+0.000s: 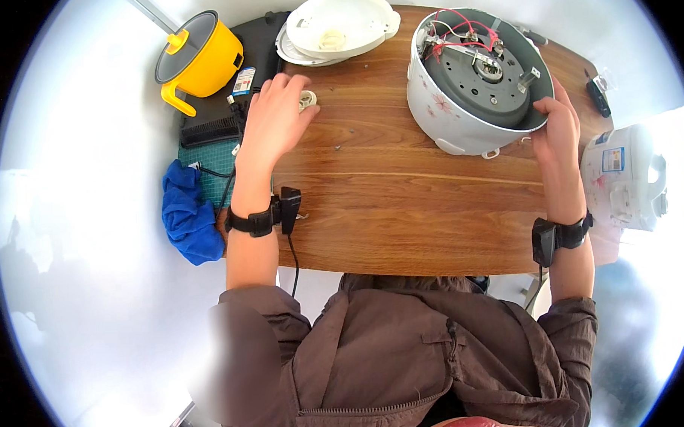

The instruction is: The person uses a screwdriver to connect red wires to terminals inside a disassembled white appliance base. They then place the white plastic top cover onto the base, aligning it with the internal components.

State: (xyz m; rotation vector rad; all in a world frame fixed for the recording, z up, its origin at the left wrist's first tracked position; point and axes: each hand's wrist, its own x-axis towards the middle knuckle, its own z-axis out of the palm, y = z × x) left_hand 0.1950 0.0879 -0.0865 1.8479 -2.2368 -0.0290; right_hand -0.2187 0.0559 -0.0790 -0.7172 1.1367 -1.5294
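My left hand [278,114] reaches over the left-middle of the wooden table, fingers loosely bent and apart, beside a small cream round part [307,99] that it partly hides; whether it touches that part is unclear. My right hand [553,123] grips the right rim of a white, flower-patterned rice cooker body [444,119], which sits tilted at the table's back right. Its grey base plate [496,91] faces up, with red and white wires [471,28] and metal fittings. Black devices are strapped on both wrists.
At back left stand a yellow pot [201,68] and white oval covers [343,21] by a black mat [257,43]. A blue cloth [187,211], teal cutting mat [212,154] and black cables lie left. A second white cooker [619,177] and black gadget [598,95] are right.
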